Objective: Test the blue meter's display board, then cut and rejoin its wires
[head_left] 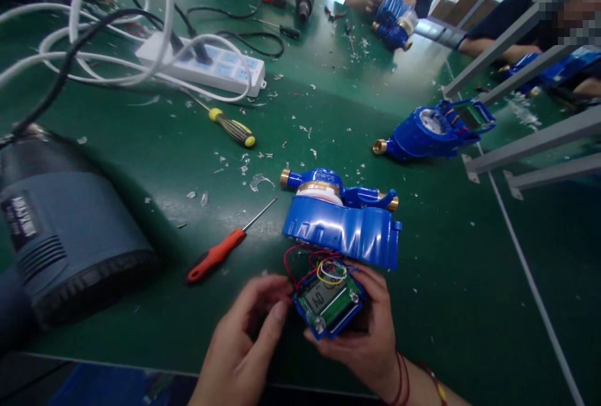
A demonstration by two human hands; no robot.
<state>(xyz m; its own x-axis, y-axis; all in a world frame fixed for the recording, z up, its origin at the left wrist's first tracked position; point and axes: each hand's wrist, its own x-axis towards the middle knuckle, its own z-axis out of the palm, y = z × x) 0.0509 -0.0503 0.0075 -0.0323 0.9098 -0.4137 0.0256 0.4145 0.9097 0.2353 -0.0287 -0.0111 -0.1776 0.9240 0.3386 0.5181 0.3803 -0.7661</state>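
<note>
My right hand point(364, 331) grips a small blue housing with a green circuit board and a grey LCD point(318, 298), its display facing up. Red, yellow, white and blue wires point(328, 268) loop from the board's far edge toward the blue water meter point(342, 228). That meter lies on its side just beyond my hands, with brass threaded ends. At the housing's left edge, my left hand point(248, 331) is half curled, thumb and fingers apart, nothing visible between them. Whether its fingertips touch the housing or wires I cannot tell. An orange-handled screwdriver point(218, 256) lies to the left.
A heat gun point(79, 224) stands at the left. Behind lie a yellow-black screwdriver point(232, 127) and a white power strip point(220, 68) with looped cables. Another blue meter point(422, 131) sits by grey metal bars point(539, 149). Plastic scraps litter the green table. Co-workers handle meters opposite.
</note>
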